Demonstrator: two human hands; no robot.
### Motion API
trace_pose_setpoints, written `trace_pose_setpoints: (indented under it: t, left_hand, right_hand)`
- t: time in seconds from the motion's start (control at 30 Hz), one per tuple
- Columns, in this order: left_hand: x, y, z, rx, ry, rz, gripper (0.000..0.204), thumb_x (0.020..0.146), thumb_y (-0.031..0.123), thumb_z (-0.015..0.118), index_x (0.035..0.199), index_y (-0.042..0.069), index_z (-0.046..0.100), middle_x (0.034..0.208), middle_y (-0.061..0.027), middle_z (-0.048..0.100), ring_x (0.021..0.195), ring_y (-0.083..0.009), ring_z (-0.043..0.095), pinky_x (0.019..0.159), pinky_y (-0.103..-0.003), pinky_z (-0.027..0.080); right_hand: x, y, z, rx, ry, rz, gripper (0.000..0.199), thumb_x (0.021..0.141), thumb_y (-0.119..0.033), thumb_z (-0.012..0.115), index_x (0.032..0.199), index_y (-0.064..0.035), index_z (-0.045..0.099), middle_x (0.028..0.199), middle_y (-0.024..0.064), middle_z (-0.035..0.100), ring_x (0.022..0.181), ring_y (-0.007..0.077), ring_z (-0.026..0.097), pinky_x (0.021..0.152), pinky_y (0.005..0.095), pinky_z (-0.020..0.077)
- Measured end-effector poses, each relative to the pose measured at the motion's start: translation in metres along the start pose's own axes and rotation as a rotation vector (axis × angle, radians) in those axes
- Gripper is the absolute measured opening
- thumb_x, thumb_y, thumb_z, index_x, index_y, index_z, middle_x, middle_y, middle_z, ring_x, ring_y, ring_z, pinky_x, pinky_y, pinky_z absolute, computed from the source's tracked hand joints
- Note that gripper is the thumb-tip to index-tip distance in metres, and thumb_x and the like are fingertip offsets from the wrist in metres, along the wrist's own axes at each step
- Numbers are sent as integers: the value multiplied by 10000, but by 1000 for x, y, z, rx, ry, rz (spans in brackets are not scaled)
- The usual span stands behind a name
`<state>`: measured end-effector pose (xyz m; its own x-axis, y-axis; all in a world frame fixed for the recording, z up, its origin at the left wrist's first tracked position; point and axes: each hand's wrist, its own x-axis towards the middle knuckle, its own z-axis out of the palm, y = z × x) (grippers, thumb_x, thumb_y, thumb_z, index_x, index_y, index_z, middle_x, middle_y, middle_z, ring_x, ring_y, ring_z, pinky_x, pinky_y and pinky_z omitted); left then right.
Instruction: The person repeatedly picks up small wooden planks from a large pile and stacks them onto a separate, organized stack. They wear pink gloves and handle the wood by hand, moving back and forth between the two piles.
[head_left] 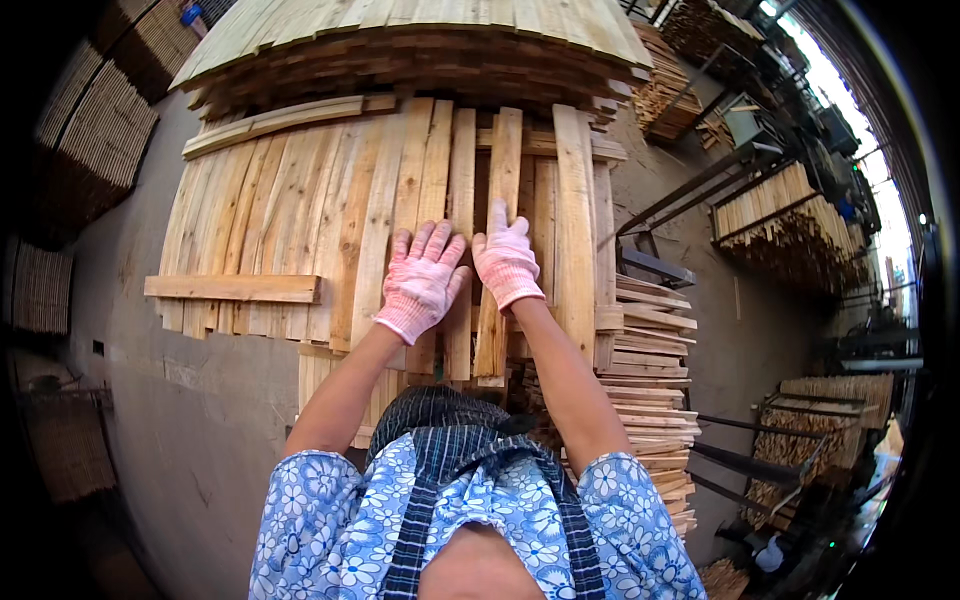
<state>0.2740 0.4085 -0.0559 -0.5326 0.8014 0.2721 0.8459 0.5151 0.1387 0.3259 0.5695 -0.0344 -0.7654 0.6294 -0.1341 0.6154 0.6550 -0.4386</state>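
Note:
My left hand, in a pinkish-white work glove, lies flat with its fingers spread on a row of pale wooden boards. Beside it, my right hand, gloved alike, is over a narrow wooden board. Its thumb is at the board's left edge, one finger points forward along the wood, and the others curl toward the right edge. Another narrow board lies between the two hands. Dark gaps show between the boards around my right hand. A wider board lies to the right of it.
A tall board stack rises beyond the row. Two loose strips, one far left and one near left, lie across the boards. Sticks are piled at the near right. Metal frames and more wood stacks stand around on the concrete floor.

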Motion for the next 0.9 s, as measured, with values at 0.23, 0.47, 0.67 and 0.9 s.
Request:
trace_pose_setpoints:
  t: [0.23,0.47,0.67,0.9]
  left_hand:
    - [-7,-6,-1,-18,-23,-33,515,1012,446,521,1414,127,569,1558,-157,460,1477,-353,377,1226,-561,219]
    - [7,-13,-13,-686,107,-215,438,1049,362,570,1395,97,618,1441,-139,603,1380,-254,517,1203,-428,332]
    - [-19,-40,-23,-1414,293,-472,389,1084,258,562,1390,22,607,1326,-114,668,1237,-172,613,1087,-307,470]
    - [-16,-19,-30,-1000,272,-331,368,1082,252,521,1325,3,640,1295,-192,662,1230,-312,616,1063,-382,473]
  right_hand:
    - [-1,47,-76,-370,357,21,875,915,-499,700,1611,-163,287,1525,306,356,1418,475,361,1144,614,340]
    - [30,95,-95,-124,-16,231,1019,859,-281,715,1662,-237,90,1280,329,588,1106,462,652,981,490,528]
    - [-32,4,-117,365,-91,215,979,903,-214,672,1662,-163,56,1315,304,580,1131,438,660,965,506,554]
    - [-21,-83,-5,-219,-27,38,847,937,-291,663,1640,-165,209,1291,300,554,1020,359,678,837,514,592]
